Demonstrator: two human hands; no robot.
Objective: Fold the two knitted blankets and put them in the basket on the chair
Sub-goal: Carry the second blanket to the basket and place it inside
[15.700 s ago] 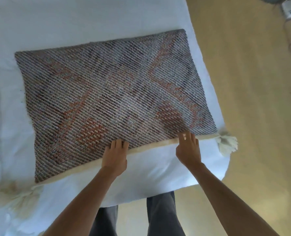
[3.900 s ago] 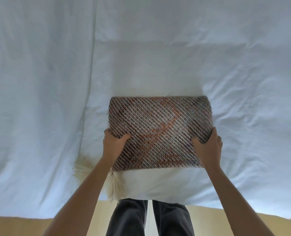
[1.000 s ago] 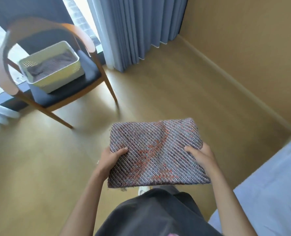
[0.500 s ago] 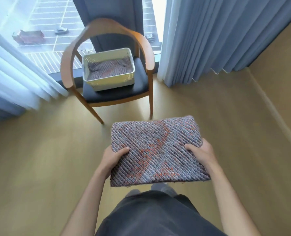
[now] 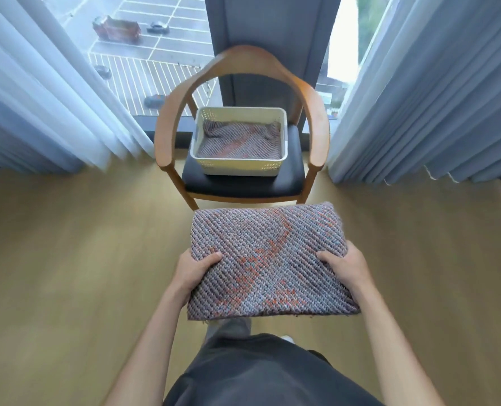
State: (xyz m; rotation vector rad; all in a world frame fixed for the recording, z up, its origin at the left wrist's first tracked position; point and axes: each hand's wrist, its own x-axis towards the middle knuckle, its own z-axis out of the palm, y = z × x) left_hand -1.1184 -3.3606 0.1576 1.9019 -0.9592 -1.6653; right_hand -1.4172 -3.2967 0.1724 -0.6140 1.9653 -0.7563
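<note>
A folded knitted blanket (image 5: 268,259), grey with orange pattern, is held flat in front of me above the floor. My left hand (image 5: 195,269) grips its left edge and my right hand (image 5: 344,266) grips its right edge, thumbs on top. Straight ahead stands a wooden chair (image 5: 316,112) with a dark seat. On the seat sits a cream perforated basket (image 5: 240,165). Inside the basket lies the other knitted blanket (image 5: 240,140), folded. The held blanket's far edge is just short of the chair's front rail.
Blue-grey curtains hang on the left (image 5: 38,98) and right (image 5: 428,98) of the chair, close to its armrests. A window (image 5: 143,48) and a dark pillar (image 5: 272,39) stand behind it. Wooden floor (image 5: 67,273) spreads around me.
The chair and basket have come to the centre of my view and closer. The folded blanket stays gripped in both hands, now nearly at the chair's front.
</note>
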